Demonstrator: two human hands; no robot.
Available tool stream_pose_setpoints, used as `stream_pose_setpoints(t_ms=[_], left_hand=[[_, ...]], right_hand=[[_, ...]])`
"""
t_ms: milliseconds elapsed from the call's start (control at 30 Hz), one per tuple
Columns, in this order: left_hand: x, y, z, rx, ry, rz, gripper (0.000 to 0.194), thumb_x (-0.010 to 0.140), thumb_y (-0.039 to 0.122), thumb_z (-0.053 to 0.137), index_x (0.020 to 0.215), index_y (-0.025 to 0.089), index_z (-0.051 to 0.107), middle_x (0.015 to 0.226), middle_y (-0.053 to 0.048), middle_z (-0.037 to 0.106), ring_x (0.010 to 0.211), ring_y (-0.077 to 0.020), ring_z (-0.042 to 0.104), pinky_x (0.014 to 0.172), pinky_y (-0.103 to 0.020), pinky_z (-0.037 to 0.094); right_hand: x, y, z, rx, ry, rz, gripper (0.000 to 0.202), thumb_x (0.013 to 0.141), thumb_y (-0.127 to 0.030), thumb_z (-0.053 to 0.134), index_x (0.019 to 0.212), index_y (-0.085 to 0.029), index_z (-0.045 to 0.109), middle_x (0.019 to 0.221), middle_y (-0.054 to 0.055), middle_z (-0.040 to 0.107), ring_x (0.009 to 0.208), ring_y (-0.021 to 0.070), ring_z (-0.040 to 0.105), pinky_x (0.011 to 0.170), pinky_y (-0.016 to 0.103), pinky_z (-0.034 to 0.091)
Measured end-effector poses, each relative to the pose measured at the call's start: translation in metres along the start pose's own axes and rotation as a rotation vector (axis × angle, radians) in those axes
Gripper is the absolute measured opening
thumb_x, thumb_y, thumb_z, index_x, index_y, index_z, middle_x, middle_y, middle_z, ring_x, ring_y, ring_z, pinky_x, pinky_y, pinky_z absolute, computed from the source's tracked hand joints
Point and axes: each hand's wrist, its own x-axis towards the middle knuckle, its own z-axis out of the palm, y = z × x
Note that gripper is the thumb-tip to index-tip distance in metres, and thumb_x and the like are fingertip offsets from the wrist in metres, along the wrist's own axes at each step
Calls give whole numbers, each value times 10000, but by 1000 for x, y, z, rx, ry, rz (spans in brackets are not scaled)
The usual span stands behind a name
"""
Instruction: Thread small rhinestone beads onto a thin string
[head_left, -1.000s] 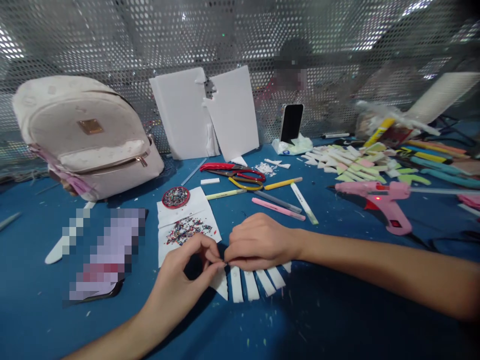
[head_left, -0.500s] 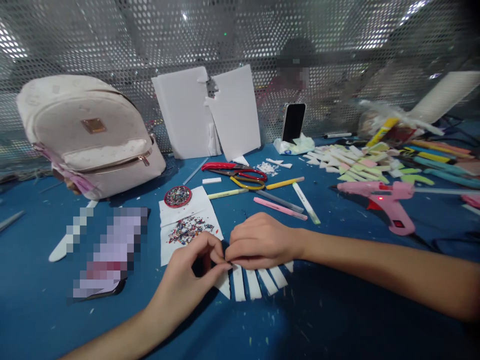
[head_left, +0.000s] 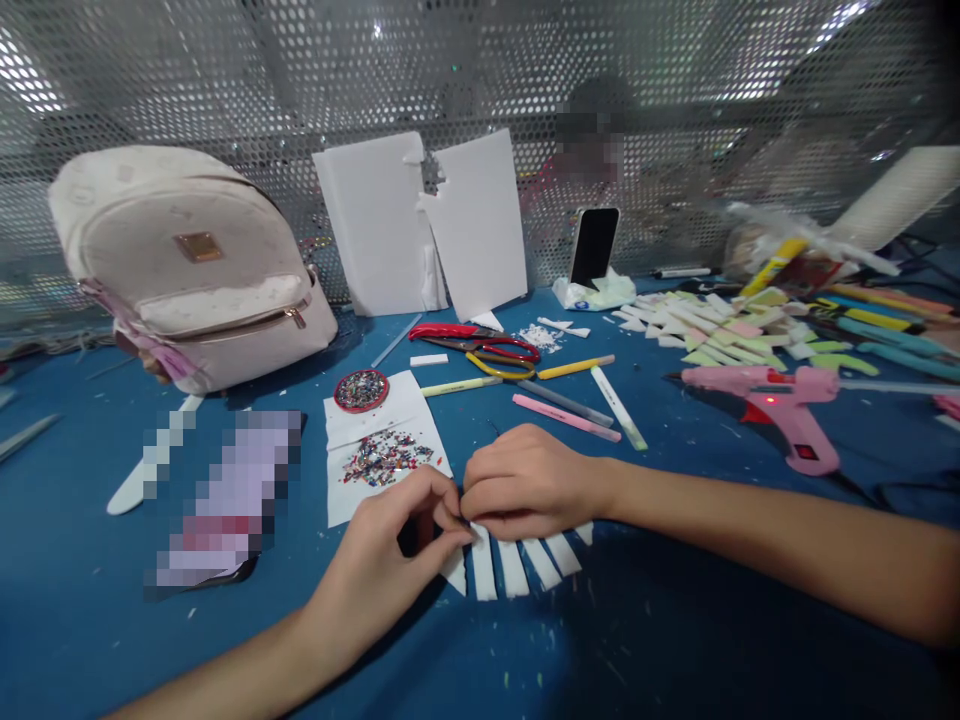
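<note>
White foam strips [head_left: 514, 570] fan out on the blue table beneath my two hands. My left hand [head_left: 409, 530] pinches at the left end of the fan, thumb and forefinger together; what lies between the tips is too small to make out. My right hand [head_left: 525, 485] is closed over the upper part of the strips, its fingertips against those of my left hand and whatever they hold hidden. Just behind my left hand is a white sheet [head_left: 345, 430] with scattered colourful bits [head_left: 386, 457] and a red-rimmed round dish [head_left: 361, 390] of similar bits.
A pink glue gun [head_left: 780, 390] with a lit red light lies right. Behind are red-handled scissors [head_left: 487, 345], markers [head_left: 566, 417], a foam-piece pile [head_left: 720, 320], a standing phone [head_left: 595, 245] and white boards [head_left: 375, 225]. A backpack [head_left: 195, 300] and purple object [head_left: 240, 480] are left.
The whole view has shifted slightly, so things sit a little further right. Both hands keep nearly the same pose over the strips.
</note>
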Motion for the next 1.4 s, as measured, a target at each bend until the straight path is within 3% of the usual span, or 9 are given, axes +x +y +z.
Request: stream_pose_setpoints(t_ms=[267, 500, 1000, 1400], left_hand=[[-3, 1, -1, 108, -37, 171, 115, 893, 109, 608, 862, 218, 589, 743, 34, 647, 667, -124, 597, 647, -229, 449], [-2, -2, -2, 129, -63, 260, 170, 898, 46, 566, 875, 209, 604, 786, 37, 666, 699, -112, 589, 695, -235, 428], [-3, -3, -1, 125, -62, 266, 162, 901, 59, 576, 866, 210, 622, 783, 36, 680, 703, -110, 589, 706, -237, 429], [-2, 0, -2, 113, -44, 248, 185, 878, 38, 566, 835, 208, 624, 775, 35, 685, 705, -113, 606, 701, -234, 441]], right_hand=[[1, -2, 1, 157, 62, 156, 95, 853, -128, 520, 891, -191, 579, 768, -12, 636, 686, 114, 566, 609, 237, 388], [2, -1, 1, 225, 102, 201, 105, 853, -119, 515, 911, -176, 581, 782, -2, 617, 661, 103, 516, 619, 225, 390], [-1, 3, 2, 172, 25, 151, 216, 874, -87, 510, 971, -188, 675, 882, 19, 660, 740, 117, 598, 619, 239, 398], [0, 5, 1, 412, 99, 211, 139, 968, -171, 549, 983, -150, 686, 864, 57, 671, 789, 131, 608, 698, 246, 464]])
